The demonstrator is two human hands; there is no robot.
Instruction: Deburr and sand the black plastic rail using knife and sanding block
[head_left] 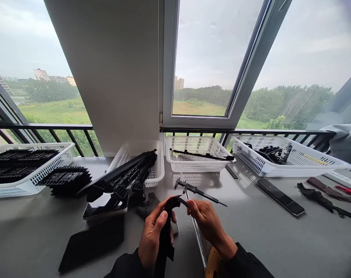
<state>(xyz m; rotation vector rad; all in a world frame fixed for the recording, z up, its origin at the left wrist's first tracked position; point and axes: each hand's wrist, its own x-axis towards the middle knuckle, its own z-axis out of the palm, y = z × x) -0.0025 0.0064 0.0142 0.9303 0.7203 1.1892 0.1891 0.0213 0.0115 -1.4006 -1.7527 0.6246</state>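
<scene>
My left hand (152, 235) is wrapped around a long black plastic part (164, 247), held upright with its curved upper end bent toward the right. My right hand (206, 220) pinches a thin, dark, blade-like strip (181, 200) that touches the curved end. Whether that strip is a separate tool or belongs to the part, I cannot tell. Behind both hands a caliper (197, 189) lies on the grey table (236, 231). A long thin metal rod (196, 229) passes beneath my right hand, close to a yellow object (212, 263) half hidden by my wrist.
Several white baskets line the back; one basket (200, 166) holds a long black strip (204, 155). Long black trim pieces (129, 170) lean out of another. A stack of ribbed black parts (65, 179) stands left. A phone (280, 197) and dark pieces (317, 199) lie right.
</scene>
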